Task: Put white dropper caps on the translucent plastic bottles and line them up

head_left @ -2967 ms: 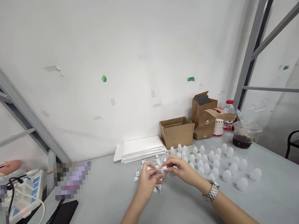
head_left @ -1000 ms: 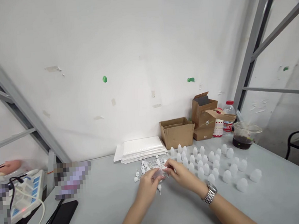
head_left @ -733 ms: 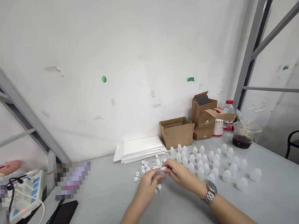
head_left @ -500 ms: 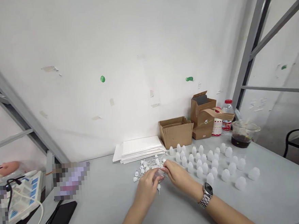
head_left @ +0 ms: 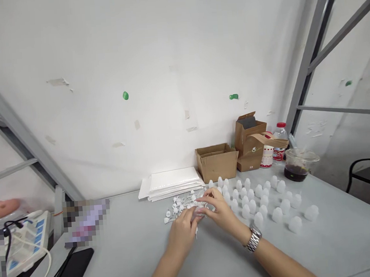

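Observation:
My left hand (head_left: pixel 181 231) is closed around a small translucent plastic cap (head_left: pixel 198 212), mostly hidden by the fingers. From the other side, my right hand (head_left: pixel 221 212), with a metal-band watch on its wrist, curls thumb and fingers onto the same cap. Just behind both hands lies a loose pile of small white plastic parts (head_left: pixel 178 203) with thin tails. One such part pokes out below the left fingertips. To the right, several frosted dome-shaped caps (head_left: pixel 258 219) stand upright on the grey table (head_left: pixel 132 252).
At the wall lie stacked white sheets (head_left: pixel 172 180). Beside them are an open cardboard box (head_left: pixel 220 166), a brown paper bag (head_left: pixel 249 151), a red-capped bottle (head_left: pixel 279 142) and a plastic bowl of dark liquid (head_left: pixel 297 173). A power strip (head_left: pixel 30 238) and a black flat object (head_left: pixel 70 273) sit left.
My right hand's fingers have spread and shifted around the cap, with the wrist turned slightly. The left hand stays nearly in place. The whole view has moved a little.

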`<state>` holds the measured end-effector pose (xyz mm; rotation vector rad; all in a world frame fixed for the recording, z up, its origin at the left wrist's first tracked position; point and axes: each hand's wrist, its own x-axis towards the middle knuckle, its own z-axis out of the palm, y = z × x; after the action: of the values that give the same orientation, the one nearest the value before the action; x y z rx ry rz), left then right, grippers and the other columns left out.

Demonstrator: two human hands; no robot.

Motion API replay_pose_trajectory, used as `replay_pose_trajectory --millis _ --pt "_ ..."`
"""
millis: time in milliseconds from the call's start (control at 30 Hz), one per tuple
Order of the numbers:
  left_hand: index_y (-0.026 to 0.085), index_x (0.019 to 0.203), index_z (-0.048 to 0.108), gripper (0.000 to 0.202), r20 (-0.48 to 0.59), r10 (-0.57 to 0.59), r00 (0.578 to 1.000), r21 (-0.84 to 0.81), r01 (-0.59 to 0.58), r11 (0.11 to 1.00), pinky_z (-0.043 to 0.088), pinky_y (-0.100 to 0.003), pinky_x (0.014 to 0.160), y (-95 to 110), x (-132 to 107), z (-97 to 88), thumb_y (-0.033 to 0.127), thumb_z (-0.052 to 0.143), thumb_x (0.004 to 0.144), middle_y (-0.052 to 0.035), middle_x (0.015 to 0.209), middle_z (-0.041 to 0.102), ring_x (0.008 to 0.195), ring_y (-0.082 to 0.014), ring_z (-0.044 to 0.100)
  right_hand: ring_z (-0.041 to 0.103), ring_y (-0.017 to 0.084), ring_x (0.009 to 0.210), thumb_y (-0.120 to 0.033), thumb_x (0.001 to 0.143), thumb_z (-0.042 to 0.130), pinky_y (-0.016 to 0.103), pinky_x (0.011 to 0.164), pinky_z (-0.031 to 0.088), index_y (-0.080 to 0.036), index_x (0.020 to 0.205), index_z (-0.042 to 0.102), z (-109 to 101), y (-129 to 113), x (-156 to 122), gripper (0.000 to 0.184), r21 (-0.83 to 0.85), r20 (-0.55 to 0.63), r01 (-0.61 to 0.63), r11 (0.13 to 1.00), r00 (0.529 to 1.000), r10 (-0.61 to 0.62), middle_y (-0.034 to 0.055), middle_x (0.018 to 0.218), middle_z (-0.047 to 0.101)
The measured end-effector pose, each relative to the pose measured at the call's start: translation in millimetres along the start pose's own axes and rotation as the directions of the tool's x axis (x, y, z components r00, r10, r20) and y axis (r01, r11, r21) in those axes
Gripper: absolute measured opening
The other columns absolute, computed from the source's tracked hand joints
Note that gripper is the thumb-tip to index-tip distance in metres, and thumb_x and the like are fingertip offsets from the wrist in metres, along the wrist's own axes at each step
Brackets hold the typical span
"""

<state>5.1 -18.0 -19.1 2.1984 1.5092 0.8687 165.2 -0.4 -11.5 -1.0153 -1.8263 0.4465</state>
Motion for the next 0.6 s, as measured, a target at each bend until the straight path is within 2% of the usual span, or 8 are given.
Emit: replay_pose_trajectory --millis 100,200,267,367,500,600 --pt "0.021 0.098 0.060 0.028 0.017 0.000 1.000 -0.014 0.000 1.000 0.046 -0.034 0.073 1 -1 -0.5 0.032 0.041 0.081 -0.0068 0.090 0.066 0.083 -0.0219 0.061 0.049 0.020 0.087 -0.028 0.080 0.056 0.035 0.080 0.042 -0.024 0.077 0.066 5 -3 -2 0.011 -0.005 -0.040 0.018 1.000 0.999 -0.018 0.0047 0.088 0.050" --pt "0.020 0.100 0.059 0.029 0.006 -0.057 0.998 -0.156 0.057 0.986 0.046 -0.033 0.075 2 1 -0.4 0.034 0.042 0.081 -0.0077 0.095 0.066 0.081 -0.0207 0.062 0.049 0.019 0.088 -0.027 0.082 0.053 0.035 0.080 0.042 -0.022 0.077 0.062 7 -7 -4 0.011 0.054 -0.102 0.004 0.999 0.995 0.002 0.0050 0.089 0.049" --pt "0.018 0.101 0.057 0.031 0.027 -0.140 0.990 -0.291 0.142 0.946 0.047 -0.032 0.071 2 3 0.3 0.036 0.043 0.079 -0.0080 0.093 0.066 0.072 -0.0185 0.064 0.049 0.019 0.089 -0.027 0.083 0.051 0.034 0.080 0.041 -0.022 0.078 0.059 8 -9 -6 0.011 0.107 -0.144 -0.020 0.994 0.989 0.036 0.0047 0.089 0.048" --pt "0.016 0.093 0.057 0.031 0.080 -0.231 0.970 -0.453 0.242 0.858 0.049 -0.030 0.064 5 6 1.5 0.040 0.046 0.077 -0.0054 0.079 0.066 0.060 -0.0171 0.064 0.048 0.019 0.092 -0.029 0.084 0.049 0.034 0.083 0.040 -0.022 0.077 0.056 9 -12 -7 0.012 0.170 -0.195 -0.072 0.983 0.975 0.106 0.0046 0.091 0.048" --pt "0.015 0.084 0.057 0.035 0.145 -0.254 0.956 -0.608 0.289 0.739 0.050 -0.030 0.057 7 9 1.8 0.048 0.049 0.072 -0.0018 0.068 0.062 0.054 -0.0170 0.063 0.047 0.020 0.097 -0.031 0.083 0.049 0.035 0.086 0.038 -0.022 0.077 0.056 11 -13 -8 0.013 0.247 -0.241 -0.122 0.961 0.953 0.183 0.0051 0.095 0.050" --pt "0.016 0.082 0.056 0.035 0.136 -0.253 0.958 -0.646 0.280 0.710 0.050 -0.030 0.058 6 8 2.0 0.049 0.053 0.069 -0.0019 0.069 0.062 0.055 -0.0174 0.063 0.049 0.020 0.090 -0.035 0.082 0.050 0.034 0.081 0.040 -0.021 0.076 0.054 10 -10 -6 0.016 0.337 -0.260 -0.147 0.930 0.935 0.242 0.0043 0.089 0.052"
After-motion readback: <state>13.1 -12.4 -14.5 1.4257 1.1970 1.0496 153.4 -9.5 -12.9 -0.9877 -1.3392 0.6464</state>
